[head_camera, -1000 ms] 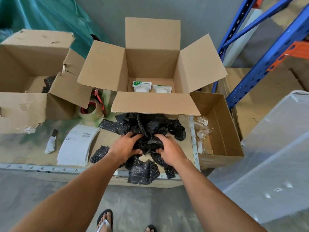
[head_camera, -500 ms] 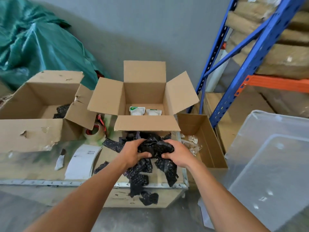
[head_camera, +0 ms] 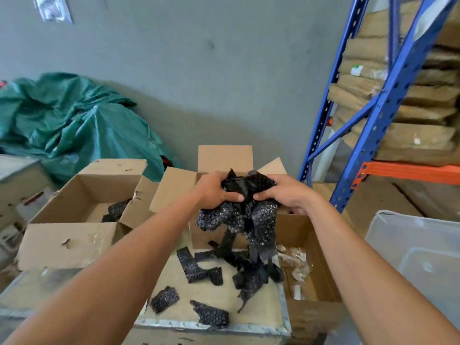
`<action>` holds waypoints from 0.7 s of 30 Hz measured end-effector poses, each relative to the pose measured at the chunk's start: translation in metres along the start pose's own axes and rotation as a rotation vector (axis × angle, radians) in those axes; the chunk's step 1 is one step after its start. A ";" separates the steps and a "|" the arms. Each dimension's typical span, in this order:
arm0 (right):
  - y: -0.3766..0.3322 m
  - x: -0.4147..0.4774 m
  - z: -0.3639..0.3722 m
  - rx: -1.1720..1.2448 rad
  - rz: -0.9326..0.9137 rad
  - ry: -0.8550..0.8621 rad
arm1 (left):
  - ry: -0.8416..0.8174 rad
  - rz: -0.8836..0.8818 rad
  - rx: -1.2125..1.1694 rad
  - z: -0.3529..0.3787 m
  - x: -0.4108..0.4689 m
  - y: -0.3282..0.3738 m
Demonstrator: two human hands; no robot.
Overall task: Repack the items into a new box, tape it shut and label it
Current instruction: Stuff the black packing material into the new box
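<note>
A bunch of black bubble wrap hangs in the air, gripped from both sides by my left hand and my right hand. The bunch is over the near flap of the open new cardboard box, whose inside is hidden behind my hands. Strips trail from the bunch down to the table. Several loose black pieces lie on the table top. To the left stands the worn old box, open, with a black scrap inside.
A shallow open carton with clear plastic scraps sits right of the table. A clear plastic bin stands at far right. Blue shelving holds brown bundles. A green tarp lies against the grey wall.
Both hands have lifted the black bubble wrap off the table and carried it up towards the new box. Several pieces have dropped onto the table. The view has tilted upward.
</note>
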State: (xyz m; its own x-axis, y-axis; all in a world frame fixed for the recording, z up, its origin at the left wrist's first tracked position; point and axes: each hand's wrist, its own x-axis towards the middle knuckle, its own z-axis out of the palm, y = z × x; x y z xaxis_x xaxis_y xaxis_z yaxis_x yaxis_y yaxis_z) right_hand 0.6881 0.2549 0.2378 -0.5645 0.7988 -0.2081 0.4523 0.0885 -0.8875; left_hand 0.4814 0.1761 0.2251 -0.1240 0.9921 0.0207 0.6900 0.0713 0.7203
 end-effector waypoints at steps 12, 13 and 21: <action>-0.066 0.164 -0.020 0.117 -0.181 0.165 | 0.278 0.150 0.133 -0.086 0.146 -0.020; -0.064 0.181 -0.019 0.112 -0.192 0.184 | 0.292 0.153 0.123 -0.087 0.159 -0.027; -0.061 0.266 -0.013 0.049 -0.205 0.233 | 0.293 0.125 0.093 -0.087 0.235 -0.075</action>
State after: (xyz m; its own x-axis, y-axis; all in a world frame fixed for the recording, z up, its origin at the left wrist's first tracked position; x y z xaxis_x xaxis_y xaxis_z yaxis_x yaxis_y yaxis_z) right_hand 0.5190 0.4700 0.2421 -0.4645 0.8826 0.0727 0.3084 0.2381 -0.9210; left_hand 0.3386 0.3953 0.2365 -0.2247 0.9226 0.3137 0.7734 -0.0269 0.6333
